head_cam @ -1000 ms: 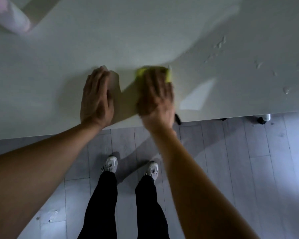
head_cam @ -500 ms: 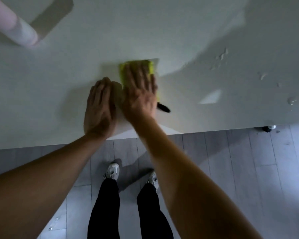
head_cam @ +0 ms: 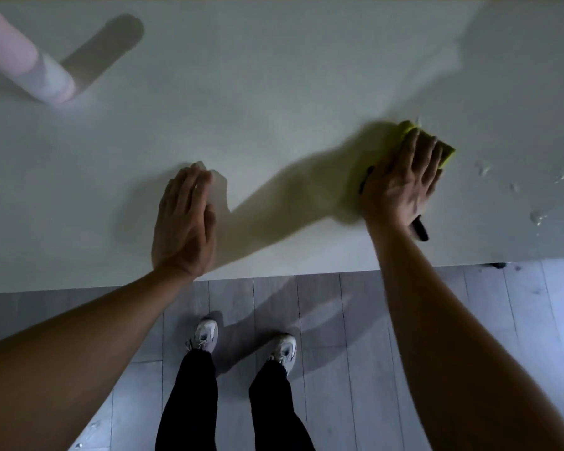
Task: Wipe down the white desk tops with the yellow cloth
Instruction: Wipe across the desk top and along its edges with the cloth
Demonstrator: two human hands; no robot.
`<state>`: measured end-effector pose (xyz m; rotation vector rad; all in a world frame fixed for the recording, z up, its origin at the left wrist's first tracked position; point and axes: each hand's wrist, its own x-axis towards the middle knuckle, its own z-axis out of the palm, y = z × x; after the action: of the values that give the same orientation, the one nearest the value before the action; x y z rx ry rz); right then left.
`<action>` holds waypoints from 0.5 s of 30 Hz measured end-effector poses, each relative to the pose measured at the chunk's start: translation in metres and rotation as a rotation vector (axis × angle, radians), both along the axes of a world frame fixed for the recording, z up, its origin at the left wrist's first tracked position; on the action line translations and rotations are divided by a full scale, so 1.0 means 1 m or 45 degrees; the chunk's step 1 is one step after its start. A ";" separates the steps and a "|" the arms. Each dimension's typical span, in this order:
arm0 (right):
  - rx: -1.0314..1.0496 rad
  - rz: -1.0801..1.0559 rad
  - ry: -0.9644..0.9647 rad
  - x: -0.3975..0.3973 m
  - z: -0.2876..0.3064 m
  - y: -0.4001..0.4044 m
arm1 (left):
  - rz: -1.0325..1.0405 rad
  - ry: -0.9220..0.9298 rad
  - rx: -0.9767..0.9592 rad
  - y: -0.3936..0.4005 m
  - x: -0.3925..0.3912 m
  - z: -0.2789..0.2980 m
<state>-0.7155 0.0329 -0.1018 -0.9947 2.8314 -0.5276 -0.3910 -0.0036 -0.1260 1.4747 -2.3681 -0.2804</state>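
The right hand (head_cam: 401, 187) lies flat on the folded yellow cloth (head_cam: 445, 154), pressing it to the smooth white table (head_cam: 274, 92) toward the right part of the near edge — its grip released, fingers spread, not clenched. A dark pen-like object (head_cam: 419, 229) pokes out beneath the palm. The left hand (head_cam: 184, 222) rests open and empty by the middle of the near edge, bracing. Water droplets (head_cam: 538, 218) lie just right of the cloth, unwiped. The middle looks dry and clean; I judge the wipe partly done — the right end is left, and around the pale pink cylindrical bottle (head_cam: 30, 70) at the far-left corner.
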 end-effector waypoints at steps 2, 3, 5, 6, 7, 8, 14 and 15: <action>-0.008 0.152 0.031 0.039 -0.001 -0.018 | 0.014 -0.024 -0.005 -0.001 0.001 0.000; -0.014 0.295 0.032 0.065 -0.001 -0.026 | 0.021 -0.032 0.006 -0.002 0.001 0.000; -0.037 0.610 0.009 0.120 0.001 -0.037 | 0.034 -0.055 0.022 -0.001 0.001 0.001; -0.056 0.748 -0.006 0.141 0.003 -0.040 | 0.035 -0.072 0.017 -0.001 0.001 0.001; -0.083 0.871 -0.027 0.153 0.004 -0.041 | 0.034 -0.085 0.009 0.000 0.001 0.002; -0.110 0.989 -0.041 0.152 0.003 -0.043 | 0.033 -0.092 0.004 0.000 0.002 0.002; 0.025 0.726 0.127 0.004 -0.010 -0.029 | -0.021 -0.069 0.024 -0.003 0.003 0.003; 0.038 0.587 0.154 -0.027 -0.010 -0.025 | -0.015 -0.070 0.020 -0.003 0.001 0.003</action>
<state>-0.7422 0.0074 -0.1119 -1.6557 2.5600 -0.3807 -0.3897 -0.0063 -0.1232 1.4943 -2.4241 -0.2655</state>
